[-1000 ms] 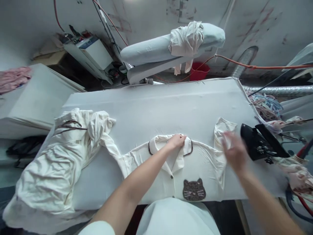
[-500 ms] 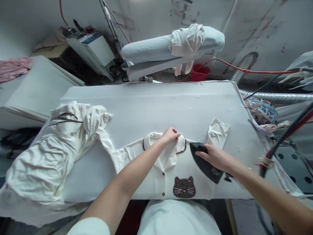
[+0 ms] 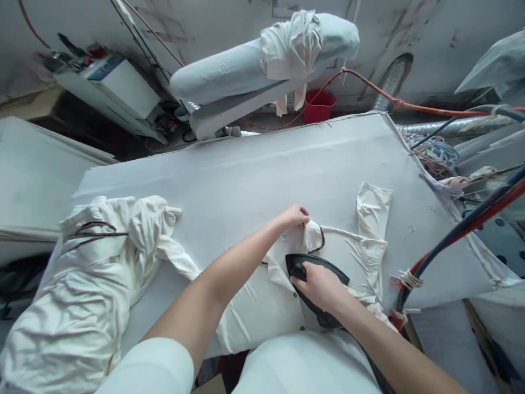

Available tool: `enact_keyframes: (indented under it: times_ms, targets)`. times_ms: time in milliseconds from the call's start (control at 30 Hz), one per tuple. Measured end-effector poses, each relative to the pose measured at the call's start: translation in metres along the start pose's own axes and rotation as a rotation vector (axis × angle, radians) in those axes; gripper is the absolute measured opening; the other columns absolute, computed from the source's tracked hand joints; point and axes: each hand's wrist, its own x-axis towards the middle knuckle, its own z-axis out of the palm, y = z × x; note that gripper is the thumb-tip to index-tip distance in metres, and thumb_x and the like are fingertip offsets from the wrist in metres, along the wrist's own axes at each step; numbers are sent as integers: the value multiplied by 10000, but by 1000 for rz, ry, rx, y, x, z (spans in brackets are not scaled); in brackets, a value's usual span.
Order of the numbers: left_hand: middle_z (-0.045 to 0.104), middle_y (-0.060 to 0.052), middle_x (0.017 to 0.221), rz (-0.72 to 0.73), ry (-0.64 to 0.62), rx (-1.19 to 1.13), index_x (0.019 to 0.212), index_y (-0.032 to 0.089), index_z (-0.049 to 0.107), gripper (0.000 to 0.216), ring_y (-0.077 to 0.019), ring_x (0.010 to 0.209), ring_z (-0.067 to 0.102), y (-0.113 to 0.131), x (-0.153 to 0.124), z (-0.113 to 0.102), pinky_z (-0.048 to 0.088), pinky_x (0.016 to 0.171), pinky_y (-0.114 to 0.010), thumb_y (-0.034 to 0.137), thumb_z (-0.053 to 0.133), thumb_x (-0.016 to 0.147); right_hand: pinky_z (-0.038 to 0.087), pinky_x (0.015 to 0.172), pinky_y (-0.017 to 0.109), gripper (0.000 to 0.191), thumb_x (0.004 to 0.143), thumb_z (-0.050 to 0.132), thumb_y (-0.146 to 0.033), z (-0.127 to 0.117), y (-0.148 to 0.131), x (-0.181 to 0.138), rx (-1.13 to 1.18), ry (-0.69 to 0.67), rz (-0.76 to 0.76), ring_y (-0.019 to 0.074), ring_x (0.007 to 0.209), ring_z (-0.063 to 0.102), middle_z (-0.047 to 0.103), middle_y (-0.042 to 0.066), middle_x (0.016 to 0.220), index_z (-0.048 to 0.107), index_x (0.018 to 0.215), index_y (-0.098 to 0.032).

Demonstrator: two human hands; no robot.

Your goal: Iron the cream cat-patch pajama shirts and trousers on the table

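Observation:
A cream shirt point(image 3: 361, 249) with a dark-piped collar lies flat on the padded ironing table point(image 3: 246, 175). My left hand point(image 3: 294, 216) pinches the collar at its far edge, fingers closed on the cloth. My right hand point(image 3: 322, 285) grips the handle of a black iron point(image 3: 302, 262), which rests on the shirt's front just below the collar. The iron and my hand cover the middle of the shirt front. One short sleeve point(image 3: 372, 205) sticks up to the right.
A heap of crumpled cream garments point(image 3: 82, 284) fills the table's left end. A padded sleeve arm point(image 3: 229, 74) with a cloth draped on it stands behind. Red and dark hoses point(image 3: 463, 232) run in from the right, beside a pile of scraps point(image 3: 435, 156).
My right hand took the black iron from its stand at the right and brought it left onto the shirt front, over the cat patch. My left hand stayed on the collar.

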Motion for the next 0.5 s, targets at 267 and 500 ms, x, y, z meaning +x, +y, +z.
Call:
enact_keyframes:
  times_ms: [267,500]
  targets:
    - [702,-79,1170,136,441,343,1075,212,702,213,-246,1184,589,-39,-54,-38,421,1031,-374,242,608,887,413,607,278,417,941,491,-540,-86,7,84,31,47,13,206,707,659,711,90,786,671,887,-168]
    - [746,-122,988,-90,389,714,907,198,754,232,-312,1065,648,-89,-106,-71,454,923,-454,308,550,897,473,714,337,337,811,648,-522,-66,-68,118,-497,-222,-447,291,862,699,745,102,935,730,953,-227]
